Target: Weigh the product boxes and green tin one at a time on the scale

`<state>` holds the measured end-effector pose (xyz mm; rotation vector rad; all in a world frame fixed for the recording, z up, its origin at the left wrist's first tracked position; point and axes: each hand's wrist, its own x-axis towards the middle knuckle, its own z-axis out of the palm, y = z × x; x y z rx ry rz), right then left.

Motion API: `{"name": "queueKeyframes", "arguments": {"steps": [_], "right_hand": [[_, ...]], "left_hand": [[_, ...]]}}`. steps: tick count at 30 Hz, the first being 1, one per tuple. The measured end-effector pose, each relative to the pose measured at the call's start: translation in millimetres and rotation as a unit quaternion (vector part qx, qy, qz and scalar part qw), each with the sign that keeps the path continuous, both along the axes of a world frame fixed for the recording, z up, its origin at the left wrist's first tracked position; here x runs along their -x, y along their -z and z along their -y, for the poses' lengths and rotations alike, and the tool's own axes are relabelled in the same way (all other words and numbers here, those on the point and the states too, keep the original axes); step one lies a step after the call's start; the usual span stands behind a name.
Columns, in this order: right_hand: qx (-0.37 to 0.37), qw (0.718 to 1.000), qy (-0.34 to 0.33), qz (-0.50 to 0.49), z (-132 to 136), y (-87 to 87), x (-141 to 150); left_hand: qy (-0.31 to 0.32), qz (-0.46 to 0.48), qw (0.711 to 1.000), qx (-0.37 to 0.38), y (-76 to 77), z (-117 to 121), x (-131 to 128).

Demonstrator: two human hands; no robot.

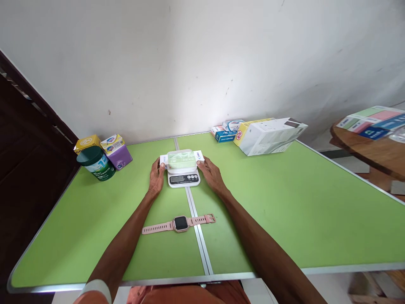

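A long white and pale green box (pixel 182 160) lies across the top of a white kitchen scale (pixel 184 182). My left hand (pixel 156 176) grips the left end of the box, thumb in front. At its right end, my right hand (pixel 211 172) holds the box in the same way. The scale's dark display faces me, with round buttons beside it; I cannot read a number on it. Nearer to me, a pink smartwatch (pixel 181 223) lies stretched out flat across the metal seam of the table.
The green folding table (pixel 253 211) stands against a wall. At back left are a dark green tub (pixel 96 164), a yellow box (pixel 87 144) and a purple package (pixel 120 158). At back right lie a white box (pixel 272 137) and several small boxes. A round wooden table (pixel 354 139) stands beyond.
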<state>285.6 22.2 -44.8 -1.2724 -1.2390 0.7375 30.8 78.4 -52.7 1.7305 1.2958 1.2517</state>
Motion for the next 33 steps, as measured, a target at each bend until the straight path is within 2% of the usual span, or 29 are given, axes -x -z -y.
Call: {"name": "queueKeyframes", "arguments": {"steps": [14,18,21,24,27,29,33], "right_hand": [[-0.023,0.999,0.029,-0.012,-10.1,9.2,-0.4],[-0.036,0.998,0.029,-0.030,-7.0,2.8,-1.9],[-0.057,0.996,0.043,-0.051,-3.1,-7.9,-9.7],[-0.075,0.991,0.073,-0.082,6.1,-20.5,-30.1],[-0.087,0.984,0.115,-0.104,25.0,-27.7,-64.1],[-0.088,0.977,0.160,-0.107,43.3,-26.7,-91.6],[-0.050,0.964,0.251,-0.071,85.0,-11.7,-146.3]], "left_hand": [[0.007,-0.019,1.000,-0.018,-3.1,-1.8,2.4],[-0.008,-0.051,0.997,-0.059,-11.3,-1.0,0.4],[-0.022,-0.058,0.991,-0.119,-25.2,3.4,-9.3],[-0.005,-0.068,0.983,-0.170,-42.9,15.6,-31.2],[0.037,-0.084,0.978,-0.187,-53.1,32.2,-66.9],[0.078,-0.093,0.976,-0.179,-50.7,43.1,-96.0],[0.172,-0.101,0.971,-0.133,-29.6,60.5,-156.6]]}}
